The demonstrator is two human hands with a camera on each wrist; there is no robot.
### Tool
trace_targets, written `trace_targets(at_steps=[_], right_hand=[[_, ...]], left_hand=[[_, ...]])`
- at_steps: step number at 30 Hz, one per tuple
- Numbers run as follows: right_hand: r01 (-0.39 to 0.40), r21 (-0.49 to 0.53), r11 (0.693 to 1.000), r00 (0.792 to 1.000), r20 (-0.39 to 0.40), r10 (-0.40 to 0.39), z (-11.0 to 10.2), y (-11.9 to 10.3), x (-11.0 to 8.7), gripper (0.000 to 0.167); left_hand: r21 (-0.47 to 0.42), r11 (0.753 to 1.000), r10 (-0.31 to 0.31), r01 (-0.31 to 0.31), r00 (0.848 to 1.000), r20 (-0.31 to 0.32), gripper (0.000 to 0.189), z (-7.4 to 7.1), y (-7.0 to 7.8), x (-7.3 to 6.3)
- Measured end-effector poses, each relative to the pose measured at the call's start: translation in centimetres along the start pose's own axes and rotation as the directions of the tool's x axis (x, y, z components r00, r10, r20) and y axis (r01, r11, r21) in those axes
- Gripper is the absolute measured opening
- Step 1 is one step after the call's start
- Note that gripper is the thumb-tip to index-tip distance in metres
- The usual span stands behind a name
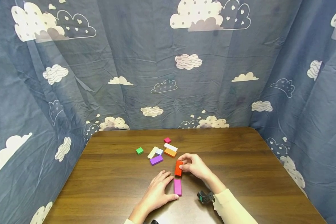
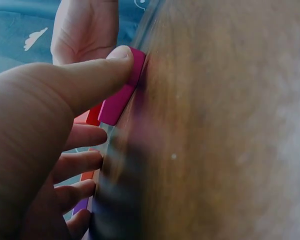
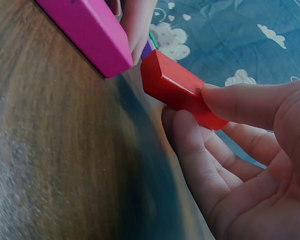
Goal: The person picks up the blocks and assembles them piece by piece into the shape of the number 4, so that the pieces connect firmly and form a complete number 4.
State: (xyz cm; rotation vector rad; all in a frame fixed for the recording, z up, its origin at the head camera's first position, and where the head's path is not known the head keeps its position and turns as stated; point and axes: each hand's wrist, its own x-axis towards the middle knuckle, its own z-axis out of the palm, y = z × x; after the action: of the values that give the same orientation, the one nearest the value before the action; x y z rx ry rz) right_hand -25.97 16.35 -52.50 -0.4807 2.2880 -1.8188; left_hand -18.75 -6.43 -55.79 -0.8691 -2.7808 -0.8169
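Observation:
A red rectangular block (image 1: 178, 168) is pinched between the thumb and fingers of my right hand (image 1: 194, 166). It is just beyond the far end of a magenta block (image 1: 177, 187), with a small gap between them. That magenta block lies lengthwise on the table. My left hand (image 1: 156, 191) rests at its left side, fingers spread and thumb extended. In the left wrist view the thumb touches the magenta block (image 2: 121, 97), while the other fingers reach forward beside it. The right wrist view shows the red block (image 3: 177, 87) between thumb and fingertips.
Farther back on the wooden table (image 1: 226, 146) lie a purple block (image 1: 156, 160), an orange block (image 1: 170, 152), a white block (image 1: 170, 147), a cream block (image 1: 152, 152), a pale blue block (image 1: 159, 151), a green block (image 1: 139, 151) and a crimson block (image 1: 167, 140). A cloud-patterned curtain (image 1: 145, 62) surrounds it.

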Motion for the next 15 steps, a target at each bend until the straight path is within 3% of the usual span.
trace_targets(at_steps=[7,15], right_hand=[[-0.001,-0.031,1.000,1.000,0.016,0.002,0.5,0.8,0.6,0.027],[0.017,-0.255,0.967,0.999,-0.025,-0.024,0.5,1.1,0.6,0.024]], left_hand=[[0.028,1.000,-0.007,0.007,1.000,-0.016,0.079,-0.1,0.2,0.0],[0.046,0.999,0.020,-0.017,0.999,-0.049,0.080,0.1,0.4,-0.1]])
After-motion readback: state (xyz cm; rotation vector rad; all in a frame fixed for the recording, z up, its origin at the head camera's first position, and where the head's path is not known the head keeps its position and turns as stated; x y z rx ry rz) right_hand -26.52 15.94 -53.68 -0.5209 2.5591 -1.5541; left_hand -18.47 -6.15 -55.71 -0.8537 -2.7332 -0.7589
